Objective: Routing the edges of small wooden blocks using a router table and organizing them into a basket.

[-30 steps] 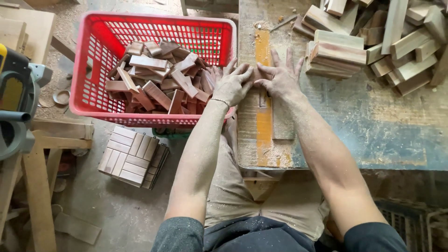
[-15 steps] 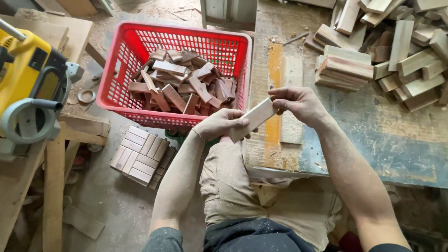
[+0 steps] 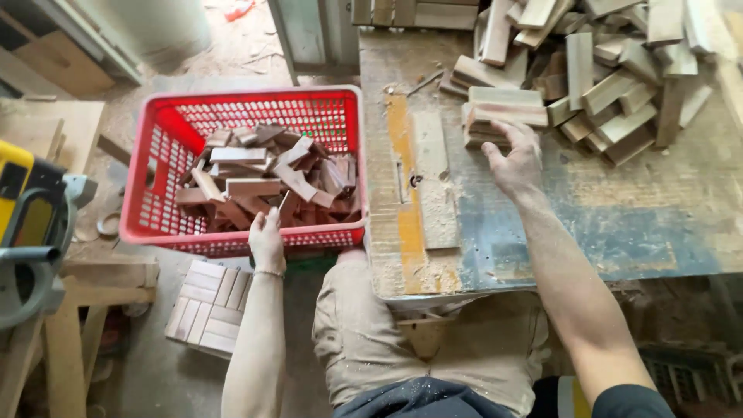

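My left hand [image 3: 267,238] reaches over the near rim of a red plastic basket [image 3: 159,147], fingers loosely apart and resting against the reddish-brown wood offcuts [image 3: 255,182] heaped inside; I see nothing gripped in it. My right hand [image 3: 515,162] stretches forward on the worn workbench [image 3: 619,224], fingers spread and touching a small neat stack of pale wooden blocks [image 3: 507,108]. It holds nothing. My knees sit under the bench's front edge.
A big loose pile of wooden blocks [image 3: 619,70] covers the bench's far right. A long insert plate with a slot [image 3: 429,178] runs along the bench's left side. A yellow power saw [image 3: 27,209] stands at left; a bundle of slats [image 3: 209,310] lies on the floor.
Both hands held one pale block together in front of me. They have since parted: the left went to the basket, the right to the block stack, and the block is out of both.
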